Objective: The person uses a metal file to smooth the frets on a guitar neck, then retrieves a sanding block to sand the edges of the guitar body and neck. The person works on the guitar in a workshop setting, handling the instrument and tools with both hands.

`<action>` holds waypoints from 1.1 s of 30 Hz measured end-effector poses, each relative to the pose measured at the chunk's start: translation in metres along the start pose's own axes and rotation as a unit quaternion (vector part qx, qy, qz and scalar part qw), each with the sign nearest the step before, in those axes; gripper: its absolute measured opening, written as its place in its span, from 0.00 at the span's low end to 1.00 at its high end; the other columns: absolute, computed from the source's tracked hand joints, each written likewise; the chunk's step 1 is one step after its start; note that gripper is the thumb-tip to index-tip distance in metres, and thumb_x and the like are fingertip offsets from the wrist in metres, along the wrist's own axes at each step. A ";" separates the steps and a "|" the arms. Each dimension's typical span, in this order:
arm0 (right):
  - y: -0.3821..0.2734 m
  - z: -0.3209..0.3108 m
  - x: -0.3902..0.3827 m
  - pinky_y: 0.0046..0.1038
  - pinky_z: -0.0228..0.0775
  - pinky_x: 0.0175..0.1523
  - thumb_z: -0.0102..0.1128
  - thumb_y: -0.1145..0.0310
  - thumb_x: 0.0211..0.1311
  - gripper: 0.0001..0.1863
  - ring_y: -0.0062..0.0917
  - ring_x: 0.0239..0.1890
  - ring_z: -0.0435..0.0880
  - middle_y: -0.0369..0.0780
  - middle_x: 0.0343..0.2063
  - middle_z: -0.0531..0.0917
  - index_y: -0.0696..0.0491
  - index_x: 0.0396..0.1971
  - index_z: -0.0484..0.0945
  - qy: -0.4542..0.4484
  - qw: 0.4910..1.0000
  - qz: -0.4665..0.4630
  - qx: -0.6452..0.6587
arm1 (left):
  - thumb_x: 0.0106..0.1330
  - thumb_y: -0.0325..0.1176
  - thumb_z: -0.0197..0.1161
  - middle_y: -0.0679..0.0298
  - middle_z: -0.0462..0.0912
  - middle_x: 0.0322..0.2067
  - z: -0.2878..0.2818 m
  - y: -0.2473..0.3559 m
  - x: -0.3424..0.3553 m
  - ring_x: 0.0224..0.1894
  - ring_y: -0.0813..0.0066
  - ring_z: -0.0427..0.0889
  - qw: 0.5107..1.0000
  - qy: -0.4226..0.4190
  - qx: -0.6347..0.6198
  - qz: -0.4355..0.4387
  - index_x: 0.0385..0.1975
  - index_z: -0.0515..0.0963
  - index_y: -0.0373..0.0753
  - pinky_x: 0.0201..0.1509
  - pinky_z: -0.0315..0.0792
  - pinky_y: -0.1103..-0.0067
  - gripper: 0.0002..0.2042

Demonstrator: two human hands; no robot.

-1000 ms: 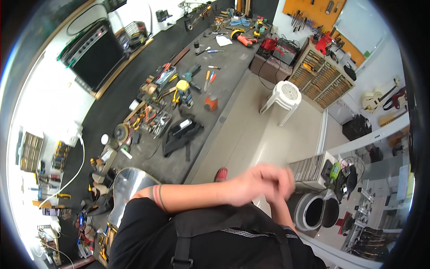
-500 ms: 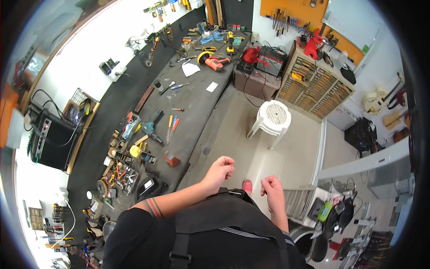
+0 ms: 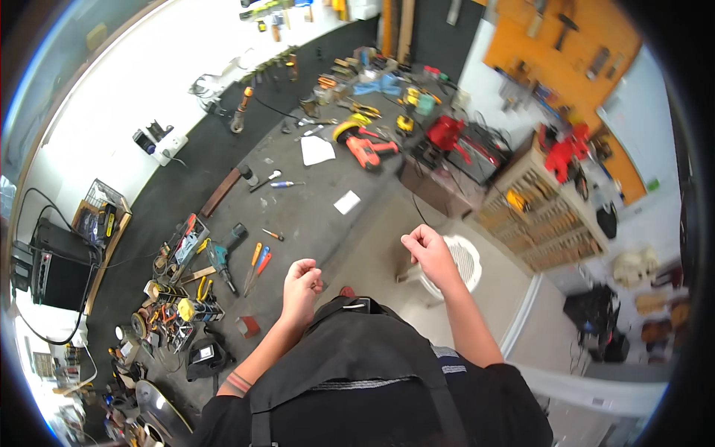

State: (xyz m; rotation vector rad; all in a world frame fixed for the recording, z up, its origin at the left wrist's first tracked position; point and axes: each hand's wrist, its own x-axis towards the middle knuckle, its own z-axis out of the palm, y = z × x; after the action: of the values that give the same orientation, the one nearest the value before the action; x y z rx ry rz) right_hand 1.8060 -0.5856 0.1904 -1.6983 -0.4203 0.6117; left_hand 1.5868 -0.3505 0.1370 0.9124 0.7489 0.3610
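Note:
My left hand [image 3: 303, 289] is raised by the workbench's near edge, its fingers curled with nothing visible in them. My right hand [image 3: 434, 257] is held out over the floor, thumb and fingertips drawn together, also with nothing showing in it. Behind the right hand stands a white plastic stool [image 3: 465, 261], partly covered by that hand and forearm. Nearest the left hand on the bench lie orange- and blue-handled tools [image 3: 258, 261], a teal power drill [image 3: 220, 262] and a small reddish-brown block [image 3: 247, 326]. Neither hand touches any of these.
Along the dark workbench [image 3: 298, 216] lie a red-orange polisher [image 3: 369, 151], a white sheet [image 3: 318, 150], a white card [image 3: 347, 202] and a yellow drill [image 3: 406, 119]. A many-drawered cabinet [image 3: 536, 223] stands right. An amplifier [image 3: 56, 264] sits far left.
The view has swung to the right and closer to the bench's far end and the stool. My right hand has risen and reached forward, now in front of the stool; my left stays curled.

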 end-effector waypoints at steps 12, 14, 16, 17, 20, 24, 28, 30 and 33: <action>0.057 0.027 0.199 0.25 0.74 0.29 0.68 0.76 0.73 0.13 0.18 0.24 0.76 0.33 0.27 0.76 0.52 0.31 0.71 -0.402 0.915 0.026 0.011 | 0.74 0.27 0.67 0.70 0.82 0.40 0.069 0.021 0.076 0.38 0.83 0.78 0.952 0.145 0.007 0.271 0.49 0.81 0.37 0.43 0.76 0.78 0.08; 0.063 0.033 0.235 0.24 0.65 0.33 0.71 0.72 0.75 0.14 0.17 0.25 0.70 0.30 0.25 0.72 0.49 0.35 0.71 -0.480 0.872 0.018 -0.094 | 0.75 0.27 0.66 0.69 0.82 0.39 0.070 0.009 0.038 0.38 0.83 0.77 0.932 0.259 -0.048 0.249 0.50 0.81 0.37 0.42 0.75 0.79 0.08; 0.040 0.068 0.258 0.24 0.67 0.30 0.72 0.72 0.71 0.14 0.15 0.25 0.70 0.29 0.26 0.71 0.50 0.34 0.71 -0.529 0.835 -0.038 -0.150 | 0.75 0.27 0.66 0.69 0.82 0.39 0.067 -0.003 0.000 0.37 0.83 0.78 0.900 0.353 -0.063 0.246 0.51 0.81 0.37 0.42 0.74 0.80 0.08; 0.035 0.089 0.264 0.24 0.70 0.28 0.71 0.74 0.70 0.17 0.16 0.23 0.72 0.31 0.25 0.72 0.49 0.30 0.68 -0.550 0.819 -0.061 -0.151 | 0.75 0.27 0.66 0.69 0.82 0.39 0.072 -0.010 -0.019 0.37 0.83 0.78 0.880 0.405 -0.058 0.240 0.51 0.81 0.37 0.42 0.74 0.80 0.08; -0.015 0.149 0.234 0.25 0.70 0.26 0.72 0.72 0.69 0.22 0.15 0.20 0.71 0.30 0.19 0.69 0.49 0.23 0.64 -0.617 0.759 -0.118 -0.172 | 0.75 0.26 0.66 0.68 0.81 0.40 0.080 -0.037 -0.060 0.37 0.82 0.79 0.807 0.527 -0.100 0.247 0.52 0.80 0.37 0.42 0.74 0.80 0.09; -0.060 0.214 0.138 0.25 0.65 0.26 0.71 0.65 0.75 0.23 0.14 0.20 0.71 0.30 0.17 0.72 0.52 0.21 0.70 -0.694 0.666 -0.185 -0.202 | 0.74 0.25 0.65 0.67 0.80 0.41 0.078 -0.065 -0.107 0.38 0.80 0.78 0.721 0.610 -0.177 0.275 0.52 0.80 0.35 0.42 0.75 0.79 0.10; -0.072 0.251 0.029 0.24 0.62 0.26 0.66 0.60 0.80 0.25 0.13 0.20 0.72 0.30 0.16 0.75 0.52 0.19 0.72 -0.765 0.583 -0.197 -0.192 | 0.73 0.24 0.66 0.67 0.80 0.41 0.052 -0.089 -0.151 0.39 0.80 0.78 0.683 0.630 -0.205 0.308 0.53 0.79 0.35 0.43 0.75 0.79 0.11; -0.064 0.263 -0.017 0.25 0.60 0.24 0.64 0.61 0.82 0.25 0.13 0.19 0.70 0.30 0.17 0.75 0.53 0.20 0.74 -0.795 0.563 -0.170 -0.147 | 0.73 0.25 0.67 0.67 0.80 0.40 0.030 -0.098 -0.179 0.39 0.80 0.78 0.678 0.629 -0.197 0.326 0.53 0.79 0.36 0.44 0.75 0.79 0.11; -0.050 0.287 -0.068 0.24 0.64 0.26 0.56 0.63 0.85 0.20 0.15 0.19 0.73 0.32 0.17 0.75 0.57 0.29 0.79 -0.805 0.562 -0.094 -0.163 | 0.71 0.25 0.68 0.68 0.79 0.40 -0.014 -0.115 -0.229 0.40 0.80 0.78 0.673 0.641 -0.141 0.341 0.53 0.80 0.35 0.45 0.76 0.79 0.12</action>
State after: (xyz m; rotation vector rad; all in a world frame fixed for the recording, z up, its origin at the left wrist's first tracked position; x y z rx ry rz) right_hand 1.5812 -0.3891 0.2107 -0.8304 -2.0655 1.9323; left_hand 1.4145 -0.5409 0.1360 0.4821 1.5443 1.8744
